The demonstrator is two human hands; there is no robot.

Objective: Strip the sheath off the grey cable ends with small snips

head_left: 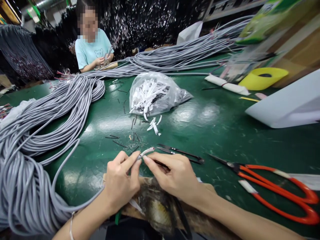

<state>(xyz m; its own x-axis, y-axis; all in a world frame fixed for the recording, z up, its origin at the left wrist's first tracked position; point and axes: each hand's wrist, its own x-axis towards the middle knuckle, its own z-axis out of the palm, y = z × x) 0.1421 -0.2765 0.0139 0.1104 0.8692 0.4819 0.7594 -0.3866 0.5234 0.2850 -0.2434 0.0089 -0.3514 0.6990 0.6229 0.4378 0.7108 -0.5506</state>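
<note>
Left hand [121,181] and right hand [172,175] both pinch the grey cable end [146,152] over green table [212,123]; orange scissors [277,190] lie well right, bag of white strips [155,93] behind

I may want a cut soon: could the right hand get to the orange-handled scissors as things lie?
Probably yes. The orange-handled scissors lie on bare green table just right of the right hand, nothing between them, though its fingers now pinch the cable end.
</note>
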